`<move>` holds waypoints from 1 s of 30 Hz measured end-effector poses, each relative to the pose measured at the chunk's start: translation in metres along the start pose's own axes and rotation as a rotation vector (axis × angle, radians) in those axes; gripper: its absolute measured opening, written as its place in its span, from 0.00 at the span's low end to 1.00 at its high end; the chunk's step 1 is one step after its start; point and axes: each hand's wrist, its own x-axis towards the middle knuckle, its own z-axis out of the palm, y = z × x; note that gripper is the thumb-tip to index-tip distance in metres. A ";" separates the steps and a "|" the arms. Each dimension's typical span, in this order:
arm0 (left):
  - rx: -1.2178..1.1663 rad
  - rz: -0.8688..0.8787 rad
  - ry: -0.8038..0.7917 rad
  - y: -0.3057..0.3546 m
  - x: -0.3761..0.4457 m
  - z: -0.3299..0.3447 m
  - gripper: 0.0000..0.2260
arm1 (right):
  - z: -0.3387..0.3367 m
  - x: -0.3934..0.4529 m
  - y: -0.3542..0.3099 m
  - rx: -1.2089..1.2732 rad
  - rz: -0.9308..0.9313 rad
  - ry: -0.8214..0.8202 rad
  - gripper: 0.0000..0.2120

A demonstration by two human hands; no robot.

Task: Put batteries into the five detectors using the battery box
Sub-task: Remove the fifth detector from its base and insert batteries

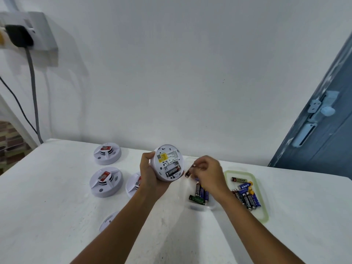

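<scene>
My left hand [147,173] grips a white round detector [167,159] above the table, its back turned up and one black battery [173,170] lying in its open compartment. My right hand [206,175] hovers just right of it and pinches a battery [188,173], blurred by motion. Below that hand stands the clear battery box [200,205] with several batteries [200,193] inside. Right of it lies a green-rimmed lid [264,210] holding several more batteries [247,197].
More white detectors lie on the white table: one at the back [107,153], one in front of it [105,181], one partly behind my left wrist [132,184], one under my left forearm [109,221]. A wall socket with cables [22,37] is far left, a blue door [327,119] at right.
</scene>
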 end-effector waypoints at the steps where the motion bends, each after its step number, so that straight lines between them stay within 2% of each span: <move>1: 0.000 0.004 0.003 0.001 0.000 0.000 0.22 | -0.003 -0.002 -0.004 0.198 0.027 0.044 0.08; 2: -0.003 0.005 0.003 0.002 0.000 0.000 0.23 | -0.006 -0.005 -0.007 0.360 0.053 0.058 0.08; 4: -0.005 0.006 0.003 0.002 0.001 0.001 0.23 | -0.009 -0.010 -0.011 0.532 0.091 0.040 0.07; 9: -0.005 -0.005 -0.015 -0.002 -0.003 0.010 0.21 | -0.006 -0.020 -0.016 0.676 0.114 0.005 0.06; 13: -0.003 -0.020 -0.030 -0.003 -0.006 0.014 0.22 | -0.001 -0.026 -0.020 0.661 0.073 -0.005 0.05; 19: 0.005 -0.018 -0.037 -0.003 -0.009 0.018 0.22 | 0.007 -0.031 -0.023 0.613 -0.042 0.067 0.06; 23: 0.029 0.001 -0.038 -0.003 -0.011 0.018 0.21 | 0.013 -0.035 -0.030 0.644 0.020 0.044 0.03; 27: 0.066 0.031 0.004 -0.007 -0.011 0.018 0.20 | 0.019 -0.038 -0.031 0.566 0.076 0.004 0.05; 30: 0.104 0.057 0.030 -0.009 -0.011 0.019 0.19 | 0.021 -0.036 -0.028 0.390 0.015 0.058 0.02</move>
